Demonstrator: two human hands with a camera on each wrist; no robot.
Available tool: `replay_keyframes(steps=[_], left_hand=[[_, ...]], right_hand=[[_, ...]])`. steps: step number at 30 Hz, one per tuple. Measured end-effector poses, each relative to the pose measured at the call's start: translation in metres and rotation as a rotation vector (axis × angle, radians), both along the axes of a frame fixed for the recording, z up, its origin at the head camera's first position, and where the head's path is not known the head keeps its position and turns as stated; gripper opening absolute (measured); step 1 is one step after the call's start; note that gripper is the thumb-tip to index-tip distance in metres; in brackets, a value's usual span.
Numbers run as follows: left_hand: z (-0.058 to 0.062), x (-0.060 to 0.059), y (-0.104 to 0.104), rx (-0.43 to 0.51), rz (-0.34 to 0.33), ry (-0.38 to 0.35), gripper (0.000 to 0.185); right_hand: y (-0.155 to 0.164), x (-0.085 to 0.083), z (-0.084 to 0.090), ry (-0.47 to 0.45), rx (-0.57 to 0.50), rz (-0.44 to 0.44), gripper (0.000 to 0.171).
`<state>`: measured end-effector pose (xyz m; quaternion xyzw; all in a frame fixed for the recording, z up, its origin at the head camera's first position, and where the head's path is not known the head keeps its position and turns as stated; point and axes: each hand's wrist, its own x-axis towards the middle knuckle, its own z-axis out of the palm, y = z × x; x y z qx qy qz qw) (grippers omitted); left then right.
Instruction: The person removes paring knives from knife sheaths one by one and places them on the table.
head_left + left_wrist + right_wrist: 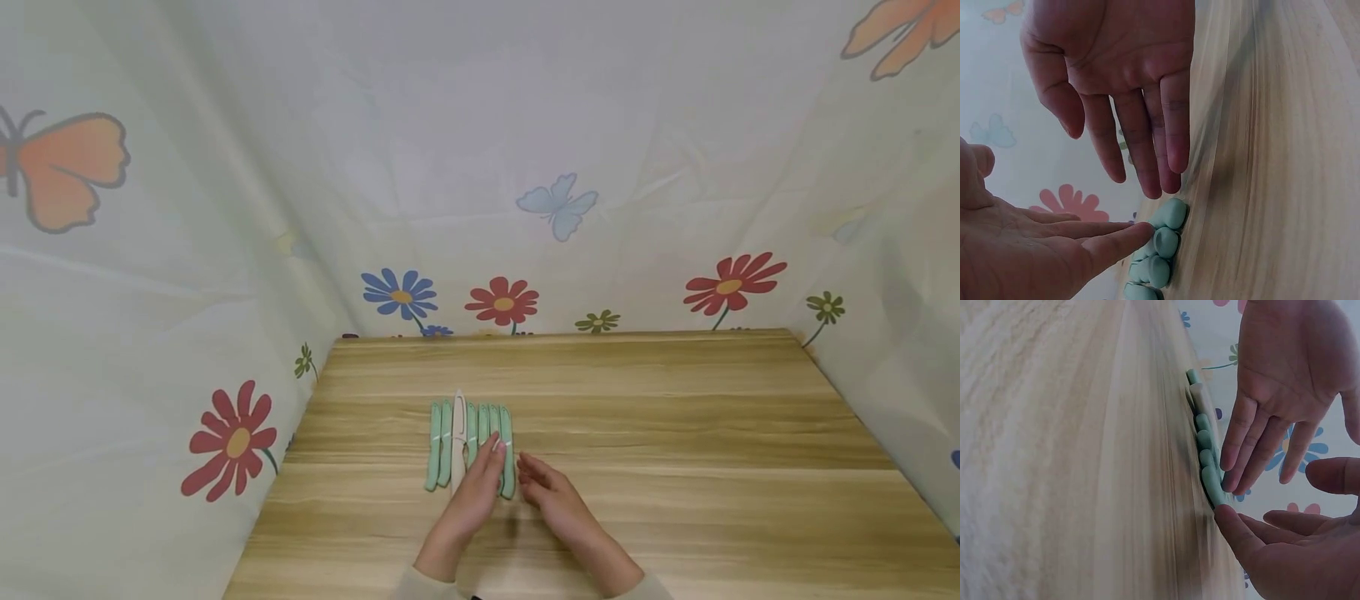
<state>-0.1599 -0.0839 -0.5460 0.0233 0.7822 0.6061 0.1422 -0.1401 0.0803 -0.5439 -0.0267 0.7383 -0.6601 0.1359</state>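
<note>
1. A row of mint-green knives (471, 446), with one beige knife (458, 437) among them, lies side by side at the centre of the wooden table (675, 433).
2. The left hand (474, 492), fingers straight, rests its fingertips on the row's near end.
3. The right hand (551, 493), grip relaxed and holding nothing, sits at 3 o'clock of the row, fingertips just beside the outermost knife.

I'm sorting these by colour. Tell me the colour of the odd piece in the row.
The odd piece is cream or beige among mint-green ones; the head view shows it best.
</note>
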Motion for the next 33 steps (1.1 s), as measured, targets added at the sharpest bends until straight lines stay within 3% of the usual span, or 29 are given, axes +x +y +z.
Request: replay_keyframes(steps=[15, 26, 33], left_hand=[[0.002, 0.000, 0.006, 0.000, -0.021, -0.030, 0.090], [0.000, -0.003, 0.013, -0.063, -0.092, 0.024, 0.084], [-0.001, -0.001, 0.019, -0.086, -0.086, 0.024, 0.083]], right_hand=[[-0.002, -0.003, -0.006, -0.012, -0.028, -0.017, 0.059], [0.000, -0.001, -0.001, -0.019, 0.001, -0.079, 0.052], [0.000, -0.002, -0.001, -0.022, 0.033, -0.106, 0.049]])
